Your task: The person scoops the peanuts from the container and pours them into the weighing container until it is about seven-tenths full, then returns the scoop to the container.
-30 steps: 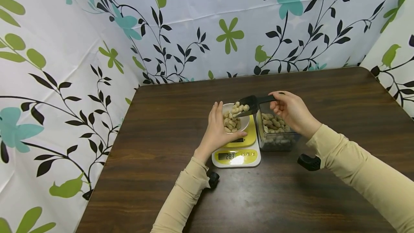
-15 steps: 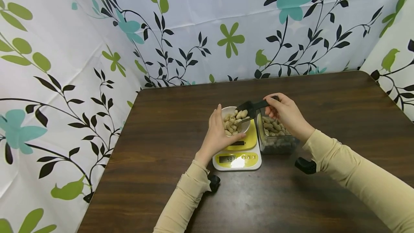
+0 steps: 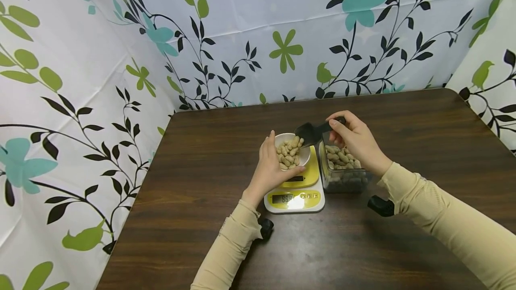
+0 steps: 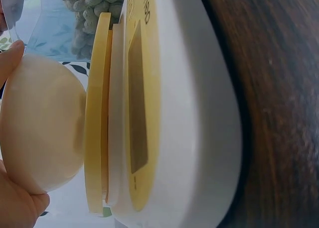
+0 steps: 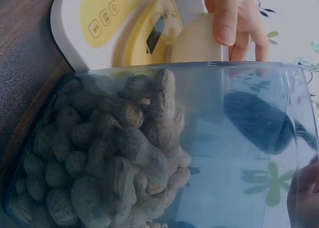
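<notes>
My left hand [image 3: 270, 167] holds a small white bowl [image 4: 45, 123] of unshelled peanuts [image 3: 287, 158], thumb on one side and fingers on the other. The bowl rests on the yellow platform of a kitchen scale [image 3: 294, 198], whose lit digits are hard to read. In my right hand [image 3: 356, 140], the handle of a black scoop [image 3: 309, 134] is pinched between thumb and fingers. The scoop tilts over the bowl's right rim, and peanuts lie at its lip. Through the clear container wall, the right wrist view shows the scoop's dark blade [image 5: 259, 121].
A clear plastic container [image 3: 344, 181] of peanuts stands against the scale's right side, below my right hand. Under everything is a dark wooden table [image 3: 181, 200]. A leaf-patterned curtain [image 3: 242, 17] hangs behind its back edge and beside it.
The scoop has tipped further, and its peanuts have slid into the bowl, now fuller. The digits on the scale have changed. My left hand keeps its hold on the bowl.
</notes>
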A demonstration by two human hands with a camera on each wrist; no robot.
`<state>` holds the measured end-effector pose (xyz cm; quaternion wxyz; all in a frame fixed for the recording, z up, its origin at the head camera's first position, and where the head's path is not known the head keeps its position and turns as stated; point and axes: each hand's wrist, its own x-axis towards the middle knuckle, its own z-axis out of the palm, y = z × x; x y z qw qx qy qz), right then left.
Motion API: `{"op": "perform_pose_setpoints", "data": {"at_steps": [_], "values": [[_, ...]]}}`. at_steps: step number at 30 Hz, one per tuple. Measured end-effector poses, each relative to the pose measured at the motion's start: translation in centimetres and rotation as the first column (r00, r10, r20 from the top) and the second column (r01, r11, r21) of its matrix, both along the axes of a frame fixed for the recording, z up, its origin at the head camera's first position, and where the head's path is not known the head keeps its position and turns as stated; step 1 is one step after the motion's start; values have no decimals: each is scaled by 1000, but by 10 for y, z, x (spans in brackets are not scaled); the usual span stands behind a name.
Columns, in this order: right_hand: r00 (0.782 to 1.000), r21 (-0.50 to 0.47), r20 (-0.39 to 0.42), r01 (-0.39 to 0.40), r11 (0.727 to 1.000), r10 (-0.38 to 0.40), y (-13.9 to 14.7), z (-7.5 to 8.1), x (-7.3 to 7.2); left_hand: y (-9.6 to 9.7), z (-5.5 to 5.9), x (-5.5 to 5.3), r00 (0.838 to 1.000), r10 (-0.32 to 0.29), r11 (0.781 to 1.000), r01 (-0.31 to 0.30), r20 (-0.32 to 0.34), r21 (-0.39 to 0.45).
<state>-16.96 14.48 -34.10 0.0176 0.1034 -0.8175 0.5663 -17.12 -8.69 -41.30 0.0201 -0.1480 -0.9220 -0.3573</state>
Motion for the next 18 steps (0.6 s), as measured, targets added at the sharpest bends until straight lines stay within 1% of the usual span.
{"op": "perform_pose_setpoints", "data": {"at_steps": [5, 12, 18], "values": [[1000, -18, -14, 12, 1000, -12, 1, 2, 1, 0, 0, 0, 1000, 2, 1000, -2, 3, 6], [999, -44, -38, 15, 999, -17, 2, 5, 2, 0, 1, 0, 1000, 0, 1000, 0, -10, 7], [999, -51, -37, 12, 999, -13, 2, 4, 2, -1, 2, 1, 1000, -5, 1000, 5, -11, 2]]}}
